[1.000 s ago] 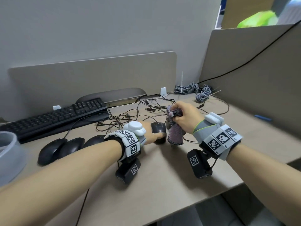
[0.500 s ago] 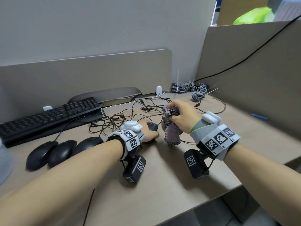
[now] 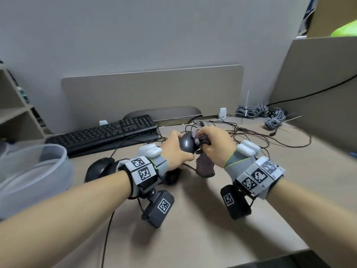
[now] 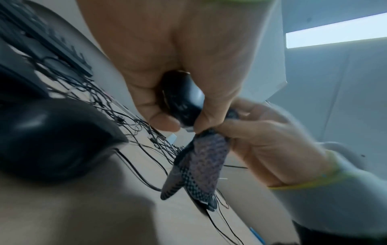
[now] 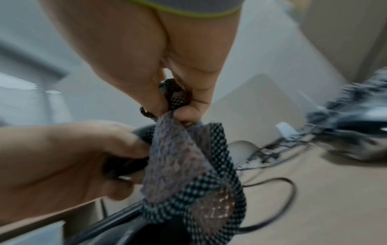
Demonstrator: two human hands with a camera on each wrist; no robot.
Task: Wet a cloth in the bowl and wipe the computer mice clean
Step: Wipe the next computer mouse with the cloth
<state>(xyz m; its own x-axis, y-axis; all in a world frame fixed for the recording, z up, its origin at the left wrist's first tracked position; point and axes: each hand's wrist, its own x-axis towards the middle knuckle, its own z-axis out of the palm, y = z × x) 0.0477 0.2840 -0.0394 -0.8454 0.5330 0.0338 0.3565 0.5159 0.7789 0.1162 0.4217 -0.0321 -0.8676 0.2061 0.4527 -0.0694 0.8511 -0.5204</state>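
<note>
The left hand (image 3: pixel 174 149) has lifted a black mouse (image 3: pixel 187 143) off the desk (image 3: pixel 193 219), fingers curled around it. The right hand (image 3: pixel 216 146), fingers bunched on the cloth (image 3: pixel 204 167), now presses it against the raised mouse. Wiping appears underway; other mice (image 3: pixel 98 169) wait near the bowl (image 3: pixel 32 171).

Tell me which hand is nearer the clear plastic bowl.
Left. The left hand, gripping a black mouse, is on the side of the clear plastic bowl; the right hand, holding the cloth, lies beyond it.
</note>
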